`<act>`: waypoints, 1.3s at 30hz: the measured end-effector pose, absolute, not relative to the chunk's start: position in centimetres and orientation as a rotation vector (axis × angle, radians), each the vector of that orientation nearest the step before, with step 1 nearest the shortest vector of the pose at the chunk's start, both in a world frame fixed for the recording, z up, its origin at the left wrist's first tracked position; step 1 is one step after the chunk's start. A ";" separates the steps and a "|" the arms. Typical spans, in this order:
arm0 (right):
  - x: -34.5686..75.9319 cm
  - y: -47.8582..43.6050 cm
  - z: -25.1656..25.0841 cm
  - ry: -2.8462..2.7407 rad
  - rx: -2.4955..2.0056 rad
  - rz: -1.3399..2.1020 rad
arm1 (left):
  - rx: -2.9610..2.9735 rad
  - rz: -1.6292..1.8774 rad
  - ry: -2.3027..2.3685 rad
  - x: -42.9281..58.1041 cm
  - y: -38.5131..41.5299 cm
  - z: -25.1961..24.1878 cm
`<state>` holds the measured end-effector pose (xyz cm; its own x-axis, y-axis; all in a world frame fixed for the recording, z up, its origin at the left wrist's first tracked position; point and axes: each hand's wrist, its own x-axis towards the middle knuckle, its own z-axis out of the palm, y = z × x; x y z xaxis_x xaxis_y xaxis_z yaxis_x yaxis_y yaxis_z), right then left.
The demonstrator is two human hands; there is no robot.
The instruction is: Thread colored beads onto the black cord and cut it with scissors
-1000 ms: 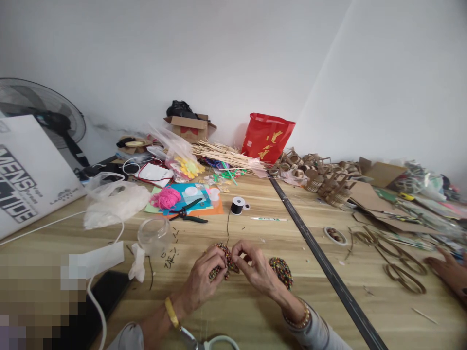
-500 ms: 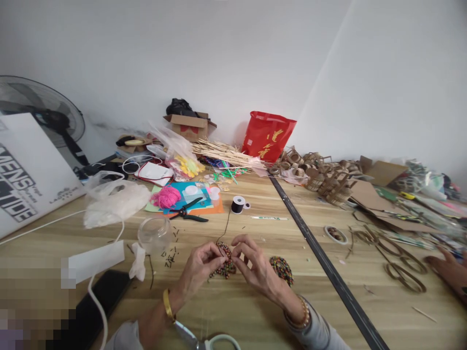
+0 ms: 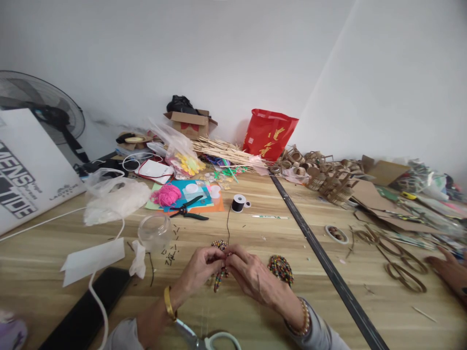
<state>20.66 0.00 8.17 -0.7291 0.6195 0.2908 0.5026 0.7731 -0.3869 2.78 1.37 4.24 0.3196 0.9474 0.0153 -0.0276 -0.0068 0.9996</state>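
Note:
My left hand (image 3: 203, 267) and my right hand (image 3: 251, 272) meet fingertip to fingertip over a strand of small multicoloured beads (image 3: 220, 281). Both pinch at the strand, and the exact spot between the fingertips is hidden. From there a dark cord (image 3: 228, 223) runs up to a spool of black cord (image 3: 239, 203) standing on the table. Beside my right wrist lies a coiled strand of similar beads (image 3: 280, 270). White-handled scissors (image 3: 219, 335) rest near my left forearm.
Black-handled pliers (image 3: 188, 211), pink yarn (image 3: 167, 195) and a clear jar (image 3: 155, 232) are beyond my left hand. A dark strip (image 3: 321, 248) crosses the table. Brown-handled scissors (image 3: 397, 262) lie right, near another person's hand (image 3: 447, 267). A black phone-like slab (image 3: 87, 311) lies left.
My right hand has moved left and its fingers have closed in against my left fingertips. The bead strand has shifted beneath them, and the cord to the spool runs straighter.

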 end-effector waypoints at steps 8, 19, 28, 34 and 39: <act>20.6 0.1 7.7 -2.422 -0.996 0.537 | 1.317 0.997 0.919 2.6 1.4 4.4; 20.7 0.5 6.5 -2.237 -0.967 0.740 | 1.979 1.322 1.125 3.4 0.6 3.6; 20.5 0.5 6.3 -2.211 -0.992 0.769 | 2.240 1.446 1.108 3.4 0.1 3.1; 20.3 0.2 5.9 -2.301 -0.975 0.642 | 2.165 1.353 1.092 3.3 0.2 4.0; 20.3 0.2 6.1 -2.253 -0.976 0.662 | 2.153 1.310 1.109 3.2 0.3 4.0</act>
